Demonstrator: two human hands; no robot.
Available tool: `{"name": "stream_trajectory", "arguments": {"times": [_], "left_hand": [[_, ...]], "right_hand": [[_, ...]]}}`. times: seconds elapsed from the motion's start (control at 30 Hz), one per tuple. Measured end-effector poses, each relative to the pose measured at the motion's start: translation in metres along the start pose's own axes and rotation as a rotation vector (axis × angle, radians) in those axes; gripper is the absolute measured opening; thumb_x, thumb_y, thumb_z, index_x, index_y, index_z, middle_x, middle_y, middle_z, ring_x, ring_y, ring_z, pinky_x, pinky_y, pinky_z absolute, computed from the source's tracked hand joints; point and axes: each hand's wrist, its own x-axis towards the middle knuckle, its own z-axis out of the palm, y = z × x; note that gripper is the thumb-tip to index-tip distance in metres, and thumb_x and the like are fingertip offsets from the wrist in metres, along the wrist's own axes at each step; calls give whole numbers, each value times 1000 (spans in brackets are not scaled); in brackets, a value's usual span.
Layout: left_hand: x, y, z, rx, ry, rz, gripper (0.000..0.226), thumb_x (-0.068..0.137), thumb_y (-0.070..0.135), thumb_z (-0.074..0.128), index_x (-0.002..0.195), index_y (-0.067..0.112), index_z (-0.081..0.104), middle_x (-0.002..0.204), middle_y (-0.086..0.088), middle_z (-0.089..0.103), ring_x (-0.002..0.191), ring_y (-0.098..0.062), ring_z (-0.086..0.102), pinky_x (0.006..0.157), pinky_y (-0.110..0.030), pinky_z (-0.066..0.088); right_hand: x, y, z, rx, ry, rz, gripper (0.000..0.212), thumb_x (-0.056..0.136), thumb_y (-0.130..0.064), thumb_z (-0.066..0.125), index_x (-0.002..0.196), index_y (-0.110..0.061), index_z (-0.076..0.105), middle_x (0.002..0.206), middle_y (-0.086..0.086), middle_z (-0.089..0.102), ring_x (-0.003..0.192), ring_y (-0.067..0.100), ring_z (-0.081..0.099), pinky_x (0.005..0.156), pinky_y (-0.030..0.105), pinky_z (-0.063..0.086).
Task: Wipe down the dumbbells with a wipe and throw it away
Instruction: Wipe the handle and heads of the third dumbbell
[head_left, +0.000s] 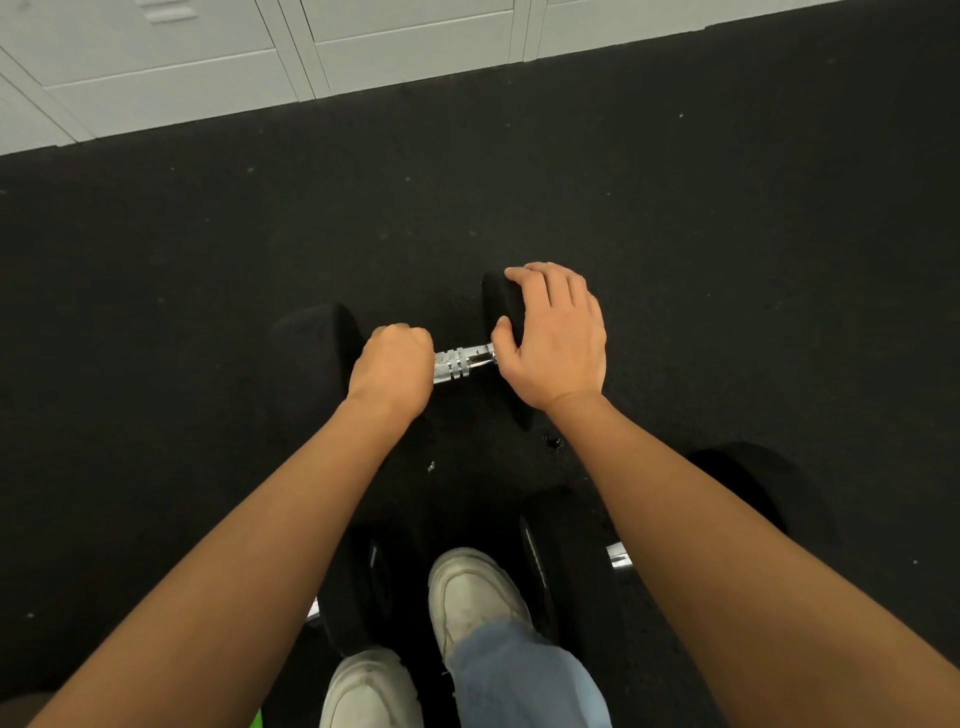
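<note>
A black dumbbell (458, 365) with a chrome handle lies on the dark rubber floor in the middle of the view. My left hand (392, 366) grips the left part of the handle in a closed fist, right beside the left head (311, 348). My right hand (558, 338) lies over the right head (496, 301), fingers curled over its top edge and thumb on its inner face. No wipe shows; anything inside my left fist is hidden.
Two more black dumbbells lie near my feet, one at the left (363, 577) and one at the right (753, 488). My white shoes (467, 592) stand between them. Pale lockers (208, 62) line the far edge of the floor. A green scrap (257, 719) shows at the bottom.
</note>
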Motion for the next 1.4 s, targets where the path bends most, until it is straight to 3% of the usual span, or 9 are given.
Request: {"name": "stream_trajectory", "arguments": {"times": [0.27,0.4,0.57,0.7,0.8,0.97,1.13,1.4], "left_hand": [[4,-2,-3,-34,-13,-20,36,83,4,62,118,11,61,115,-13,56,105,-27,55,84,-34,49],[1,1,-3,-86,24,28,33,86,4,60,116,14,64,111,-10,56,99,-26,56,76,-30,47],[1,2,-9,-175,14,-77,29,85,5,60,111,15,67,107,-12,62,92,-26,61,70,-29,50],[2,8,-5,-224,20,-41,35,87,7,59,120,18,62,116,-11,58,97,-24,59,78,-32,52],[3,6,-2,-260,32,-32,38,88,8,59,123,22,60,120,-9,56,97,-22,58,74,-30,48],[1,5,-4,-270,36,-78,38,87,10,61,124,21,60,119,-10,58,98,-23,58,78,-31,50],[-3,6,10,-215,140,31,36,89,8,57,123,20,61,116,-8,56,104,-25,56,83,-33,47],[-10,8,11,-252,173,1,36,85,5,63,120,15,62,118,-8,56,104,-24,56,87,-37,52]], "right_hand": [[1,2,2,-20,27,-11,36,81,-32,55,113,-16,57,116,4,55,112,23,48,88,35,41],[1,3,3,-27,27,-13,36,81,-33,55,113,-17,57,115,4,55,110,22,48,86,32,41],[2,3,3,-24,30,-17,36,81,-34,55,113,-17,57,115,4,55,110,22,48,86,33,41],[2,4,3,-30,21,-18,36,82,-34,54,114,-18,57,116,3,55,111,21,48,86,31,40],[2,4,3,-32,21,-18,36,82,-34,54,114,-17,57,116,3,55,110,21,48,85,31,40],[1,4,3,-30,35,-24,36,81,-34,55,113,-17,57,114,4,56,108,22,49,84,31,40],[1,4,4,-33,55,-29,36,80,-33,55,112,-16,58,112,4,57,106,22,50,81,31,40],[1,4,5,-39,54,-30,36,80,-34,54,112,-17,58,112,4,56,106,22,50,81,31,40]]}}
